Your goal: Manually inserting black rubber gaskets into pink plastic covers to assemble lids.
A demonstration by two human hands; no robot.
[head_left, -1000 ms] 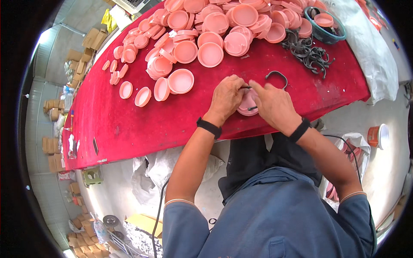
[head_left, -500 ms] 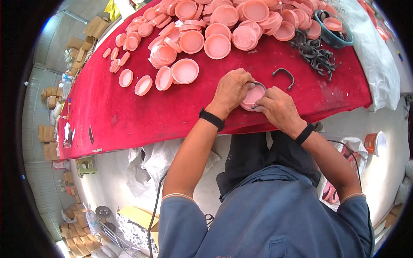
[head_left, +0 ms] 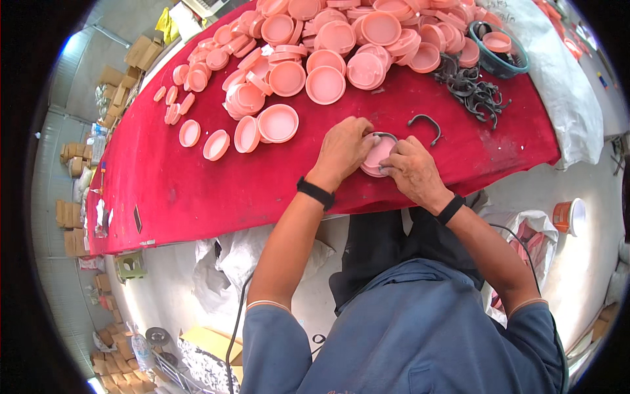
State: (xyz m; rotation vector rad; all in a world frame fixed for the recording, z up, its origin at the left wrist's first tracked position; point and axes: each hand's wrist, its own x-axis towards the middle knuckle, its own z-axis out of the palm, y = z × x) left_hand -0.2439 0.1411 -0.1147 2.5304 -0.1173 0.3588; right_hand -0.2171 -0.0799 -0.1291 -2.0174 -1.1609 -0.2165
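Note:
Between both hands, just above the near part of the red-covered table, is a round, shallow pink plastic lid (head_left: 377, 157). A curved dark grey strip (head_left: 387, 135) lies along its far rim. My left hand (head_left: 342, 150) is closed, its fingertips gripping the lid's left side and the strip. On the other side my right hand (head_left: 415, 172) is closed, thumb and fingers pinching the right rim, where the strip's other end is hidden. A loose dark curved strip (head_left: 429, 125) lies on the cloth beyond my right hand.
A large heap of pink lids (head_left: 338, 36) covers the far table (head_left: 197, 190). At the right are a tangle of dark strips (head_left: 476, 92) and a teal basket (head_left: 502, 64) with a lid inside. White sacks (head_left: 239, 259) and an orange-and-white bucket (head_left: 569, 217) stand on the floor.
The view has shifted slightly. Both hands stay on the lid; my right fingers now cover the strip's lower end, which showed before beside the thumb.

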